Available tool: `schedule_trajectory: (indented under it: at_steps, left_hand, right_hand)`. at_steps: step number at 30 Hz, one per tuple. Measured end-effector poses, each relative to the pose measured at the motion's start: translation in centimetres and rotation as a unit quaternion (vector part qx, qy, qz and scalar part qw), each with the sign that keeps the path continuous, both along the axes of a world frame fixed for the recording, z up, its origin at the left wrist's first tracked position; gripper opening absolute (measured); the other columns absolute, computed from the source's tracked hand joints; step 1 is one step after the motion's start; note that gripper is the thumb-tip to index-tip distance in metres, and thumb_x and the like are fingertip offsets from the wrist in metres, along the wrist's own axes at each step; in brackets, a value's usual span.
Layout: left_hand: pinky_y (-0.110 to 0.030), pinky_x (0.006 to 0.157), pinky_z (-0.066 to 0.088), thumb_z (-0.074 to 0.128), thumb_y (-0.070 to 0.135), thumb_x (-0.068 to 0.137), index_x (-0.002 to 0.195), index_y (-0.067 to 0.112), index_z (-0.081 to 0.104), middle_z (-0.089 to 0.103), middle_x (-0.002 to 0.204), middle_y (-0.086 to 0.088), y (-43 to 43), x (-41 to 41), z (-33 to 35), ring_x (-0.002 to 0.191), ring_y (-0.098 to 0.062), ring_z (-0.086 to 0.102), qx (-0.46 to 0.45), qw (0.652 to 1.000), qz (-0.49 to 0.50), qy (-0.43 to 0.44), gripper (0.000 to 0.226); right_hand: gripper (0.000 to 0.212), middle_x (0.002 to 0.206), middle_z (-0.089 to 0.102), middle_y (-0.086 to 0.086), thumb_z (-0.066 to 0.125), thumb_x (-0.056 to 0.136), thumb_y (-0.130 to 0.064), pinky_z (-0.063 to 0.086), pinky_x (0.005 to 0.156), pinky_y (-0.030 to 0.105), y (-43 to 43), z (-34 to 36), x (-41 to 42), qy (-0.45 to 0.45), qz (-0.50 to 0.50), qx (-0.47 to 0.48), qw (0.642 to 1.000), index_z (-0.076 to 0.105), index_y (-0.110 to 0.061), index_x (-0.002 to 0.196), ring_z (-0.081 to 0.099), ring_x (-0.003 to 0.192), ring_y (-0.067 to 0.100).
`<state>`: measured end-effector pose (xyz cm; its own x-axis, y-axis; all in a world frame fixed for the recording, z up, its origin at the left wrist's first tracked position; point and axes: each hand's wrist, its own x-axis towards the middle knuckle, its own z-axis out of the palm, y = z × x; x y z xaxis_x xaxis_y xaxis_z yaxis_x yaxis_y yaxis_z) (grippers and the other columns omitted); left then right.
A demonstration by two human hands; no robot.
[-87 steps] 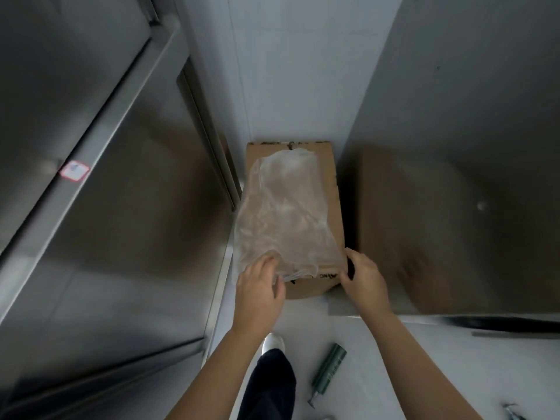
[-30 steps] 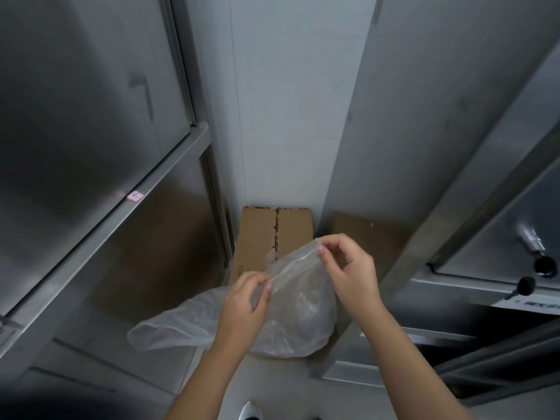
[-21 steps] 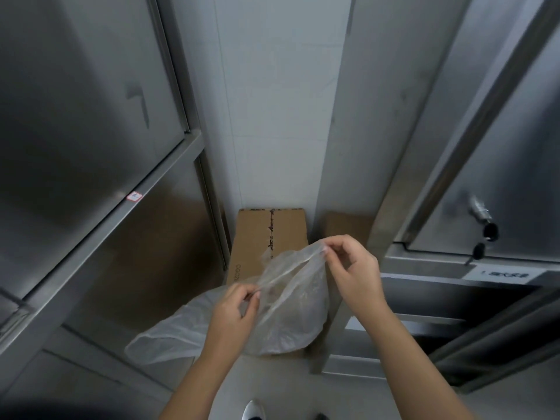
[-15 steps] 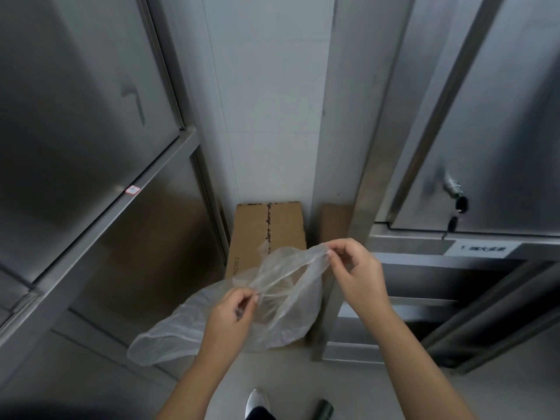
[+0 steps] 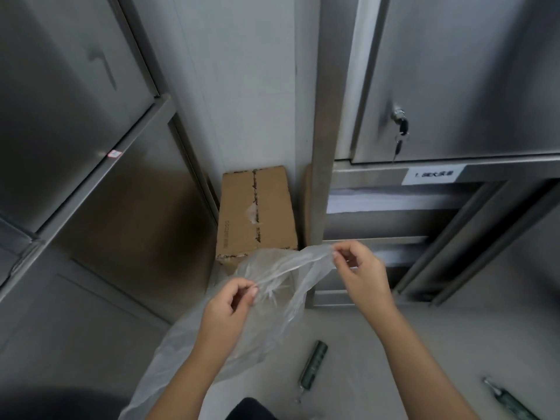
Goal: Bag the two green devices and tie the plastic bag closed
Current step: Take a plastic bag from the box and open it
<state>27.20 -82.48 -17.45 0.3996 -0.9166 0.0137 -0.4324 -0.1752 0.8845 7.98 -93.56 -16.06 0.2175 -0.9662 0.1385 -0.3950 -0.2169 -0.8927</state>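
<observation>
A clear plastic bag point(image 5: 266, 301) hangs in the air between my hands, its body drooping to the lower left. My left hand point(image 5: 228, 307) pinches one part of its top edge, and my right hand point(image 5: 359, 268) pinches the other part, higher and to the right. One dark green cylindrical device point(image 5: 313, 365) lies on the pale floor below my right forearm. A second green device point(image 5: 509, 401) lies at the bottom right, partly cut off by the frame edge.
A brown cardboard box point(image 5: 257, 213) stands on the floor against the white wall. Steel cabinets point(image 5: 75, 122) line the left. On the right is a steel locker door with a key in its lock point(image 5: 400, 131) and open shelving below. My dark trouser leg point(image 5: 251, 410) shows at the bottom.
The view has tilted down and right, bringing both green devices into sight on the floor. My hands have drawn the bag's top edge farther apart, and the bag no longer covers the box.
</observation>
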Motion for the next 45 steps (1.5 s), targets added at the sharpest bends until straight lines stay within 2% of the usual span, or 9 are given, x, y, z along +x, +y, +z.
schedule_trajectory:
  at_steps: [4, 10, 15, 20, 24, 29, 35, 42, 45]
  left_hand:
    - [-0.014, 0.06, 0.042, 0.057, 0.015, 0.087, 0.079, 0.023, 0.059, 0.061, 0.077, 0.009, 1.8, -0.3, 0.3, 0.071, -0.008, 0.057, -0.016, 1.0, 0.001, 0.015, 0.011]
    - [-0.01, 0.059, 0.043, 0.056, 0.014, 0.088, 0.076, 0.022, 0.059, 0.062, 0.067, 0.015, 6.0, -0.2, 0.8, 0.063, 0.0, 0.056, -0.036, 0.997, -0.031, 0.062, 0.014]
    - [-0.01, 0.058, 0.043, 0.055, 0.011, 0.088, 0.074, 0.019, 0.06, 0.059, 0.064, 0.0, 11.6, 0.9, -0.3, 0.061, -0.004, 0.055, -0.061, 0.993, -0.015, 0.1, 0.016]
    - [-0.012, 0.059, 0.044, 0.056, 0.013, 0.088, 0.074, 0.021, 0.059, 0.061, 0.065, 0.006, 16.8, 1.8, -3.3, 0.059, -0.003, 0.054, -0.041, 0.991, 0.007, 0.126, 0.016]
    - [-0.012, 0.06, 0.045, 0.056, 0.012, 0.088, 0.075, 0.022, 0.059, 0.059, 0.064, -0.002, 19.5, 2.0, -4.0, 0.061, -0.005, 0.055, -0.037, 0.99, 0.017, 0.132, 0.017]
    - [-0.016, 0.061, 0.044, 0.056, 0.014, 0.088, 0.075, 0.022, 0.059, 0.06, 0.063, 0.003, 21.1, 1.9, -4.3, 0.06, -0.004, 0.054, -0.03, 0.991, 0.039, 0.121, 0.016]
    - [-0.027, 0.065, 0.046, 0.056, 0.017, 0.088, 0.073, 0.028, 0.059, 0.06, 0.063, 0.009, 20.9, -0.4, -5.2, 0.06, -0.006, 0.054, -0.022, 0.988, 0.096, 0.117, 0.02]
    - [-0.028, 0.065, 0.043, 0.056, 0.014, 0.089, 0.071, 0.028, 0.057, 0.06, 0.063, 0.015, 17.5, -6.2, -6.7, 0.059, -0.005, 0.052, -0.015, 0.978, 0.179, 0.104, 0.022]
    - [-0.019, 0.063, 0.042, 0.056, 0.015, 0.089, 0.073, 0.028, 0.057, 0.061, 0.064, 0.019, 15.6, -7.8, -8.7, 0.06, -0.003, 0.052, -0.004, 0.972, 0.213, 0.095, 0.021]
  right_hand:
    - [0.016, 0.079, 0.057, -0.015, 0.057, 0.086, -0.008, 0.041, 0.064, 0.002, 2.9, -0.5, -0.9, 0.007, -0.027, 0.001, 1.0, 0.057, -0.025, 0.085, 0.054, 0.076, -0.002]
    - [0.016, 0.079, 0.06, -0.01, 0.058, 0.084, -0.007, 0.043, 0.064, 0.006, 8.9, -1.0, -1.0, 0.011, -0.073, 0.01, 0.997, 0.059, -0.024, 0.082, 0.057, 0.075, 0.005]
    - [0.019, 0.077, 0.06, -0.014, 0.058, 0.085, -0.011, 0.043, 0.063, 0.004, 14.9, -1.6, 0.4, 0.028, -0.079, 0.043, 0.996, 0.058, -0.029, 0.079, 0.057, 0.075, 0.001]
    - [0.029, 0.078, 0.059, -0.017, 0.058, 0.085, -0.013, 0.042, 0.062, 0.006, 20.4, -2.5, 1.1, 0.061, -0.064, 0.056, 0.995, 0.052, -0.039, 0.073, 0.057, 0.075, 0.001]
    - [0.029, 0.076, 0.059, -0.014, 0.058, 0.085, -0.011, 0.041, 0.06, 0.004, 22.9, -2.9, 0.9, 0.068, -0.059, 0.06, 0.994, 0.053, -0.037, 0.073, 0.056, 0.07, -0.004]
    - [0.02, 0.078, 0.06, -0.011, 0.058, 0.085, -0.012, 0.04, 0.061, 0.003, 23.3, -3.8, 0.8, 0.077, -0.038, 0.067, 0.994, 0.057, -0.03, 0.078, 0.055, 0.072, -0.002]
    - [0.015, 0.081, 0.062, -0.004, 0.057, 0.085, -0.009, 0.039, 0.062, 0.005, 21.0, -4.9, -0.4, 0.074, 0.014, 0.068, 0.995, 0.059, -0.024, 0.081, 0.055, 0.073, 0.001]
    - [0.017, 0.079, 0.06, -0.006, 0.058, 0.084, -0.006, 0.039, 0.063, 0.003, 15.3, -6.7, -4.8, 0.078, 0.089, 0.095, 0.988, 0.06, -0.022, 0.081, 0.055, 0.072, 0.0]
    - [0.016, 0.078, 0.06, -0.007, 0.058, 0.084, -0.006, 0.038, 0.062, 0.001, 12.4, -8.3, -6.1, 0.099, 0.13, 0.102, 0.981, 0.062, -0.021, 0.082, 0.055, 0.07, -0.004]
